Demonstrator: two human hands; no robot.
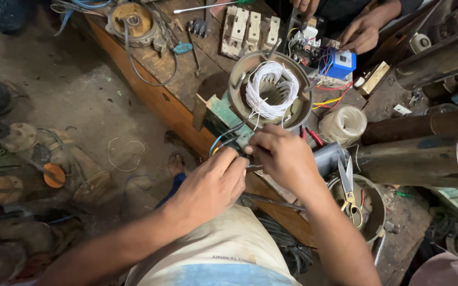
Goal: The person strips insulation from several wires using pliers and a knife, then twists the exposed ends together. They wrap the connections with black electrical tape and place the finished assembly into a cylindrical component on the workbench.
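Note:
A round motor stator housing (239, 71) with white winding wires (270, 87) stands on the edge of a wooden workbench (165, 90). Dark and blue lead wires (223, 136) run from its green terminal part (223, 114) toward me. My left hand (210, 185) and my right hand (282, 156) meet just below the housing. Both pinch the ends of these lead wires between thumb and fingers. The wire tips themselves are hidden by my fingers.
Scissors with yellow handles (348, 185) lie on a metal ring at right. A spool of pale thread (344, 124), rusty pipes (414, 153), a blue box (339, 63), white switch blocks (250, 29) and another person's hands (361, 32) are on the bench. Old motor parts (22, 159) litter the floor.

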